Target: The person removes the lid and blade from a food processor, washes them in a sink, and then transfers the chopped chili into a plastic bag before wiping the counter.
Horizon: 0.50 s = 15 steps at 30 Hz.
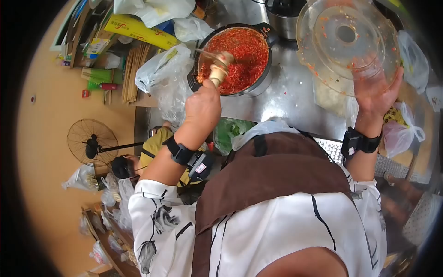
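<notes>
My left hand [203, 106] is closed around the pale stem of a food processor blade [218, 76]. Its thin metal arms are smeared, and it tilts over a dark-rimmed pot [266, 69] full of chopped red chili [244, 55]. Whether the blade touches the chili I cannot tell. On the right, my right hand [376, 90] grips a clear round plastic lid [318, 51] from beneath and at its edge. Some fingers show through the plastic. Red bits cling to the lid, which has a hole in its middle.
A metal counter [281, 97] bears the pot. Left of it lie crumpled plastic bags [164, 69], a yellow box [138, 31] and wooden skewers [134, 74]. A dark-topped metal appliance [282, 21] stands behind. A person [157, 143] and a fan [92, 143] are at left.
</notes>
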Available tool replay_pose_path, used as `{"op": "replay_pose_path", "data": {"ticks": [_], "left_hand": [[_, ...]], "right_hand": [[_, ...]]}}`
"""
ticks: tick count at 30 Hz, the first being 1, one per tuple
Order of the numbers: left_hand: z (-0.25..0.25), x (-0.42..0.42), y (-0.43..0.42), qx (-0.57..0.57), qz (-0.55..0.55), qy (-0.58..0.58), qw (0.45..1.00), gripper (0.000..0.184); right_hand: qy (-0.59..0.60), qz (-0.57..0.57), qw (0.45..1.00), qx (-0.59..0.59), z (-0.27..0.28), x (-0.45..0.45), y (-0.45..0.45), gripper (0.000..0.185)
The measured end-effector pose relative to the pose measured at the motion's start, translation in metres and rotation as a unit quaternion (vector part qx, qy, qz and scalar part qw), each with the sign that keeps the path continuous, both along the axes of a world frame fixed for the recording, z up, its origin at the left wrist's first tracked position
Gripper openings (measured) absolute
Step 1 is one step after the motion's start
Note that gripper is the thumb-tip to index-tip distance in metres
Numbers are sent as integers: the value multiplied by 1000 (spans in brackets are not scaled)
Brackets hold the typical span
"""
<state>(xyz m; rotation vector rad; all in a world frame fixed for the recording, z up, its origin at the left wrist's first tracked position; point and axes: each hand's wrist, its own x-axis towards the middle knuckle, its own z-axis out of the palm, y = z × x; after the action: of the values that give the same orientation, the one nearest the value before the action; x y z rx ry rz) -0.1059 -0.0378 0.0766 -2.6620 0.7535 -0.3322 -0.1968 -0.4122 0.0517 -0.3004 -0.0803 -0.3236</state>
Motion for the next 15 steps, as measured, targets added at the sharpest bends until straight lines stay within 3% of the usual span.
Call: {"op": "replay_pose_path", "data": {"ticks": [3, 7, 10, 13, 15], "left_hand": [[-2, -10, 3, 15, -7, 86, 996, 25], [3, -2, 4, -47, 19, 38, 998, 24], [-1, -1, 9, 5, -16, 28, 999, 26], [9, 2, 0, -25, 8, 23, 999, 26], [5, -6, -1, -35, -2, 45, 998, 26]], "right_hand": [[28, -17, 999, -10, 0, -3, 0, 71], [-37, 32, 999, -14, -11, -3, -9, 71], [-69, 66, 995, -15, -16, 0, -14, 71], [-80, 94, 991, -41, -12, -2, -12, 71], [1, 48, 998, -35, -7, -2, -11, 71]]}}
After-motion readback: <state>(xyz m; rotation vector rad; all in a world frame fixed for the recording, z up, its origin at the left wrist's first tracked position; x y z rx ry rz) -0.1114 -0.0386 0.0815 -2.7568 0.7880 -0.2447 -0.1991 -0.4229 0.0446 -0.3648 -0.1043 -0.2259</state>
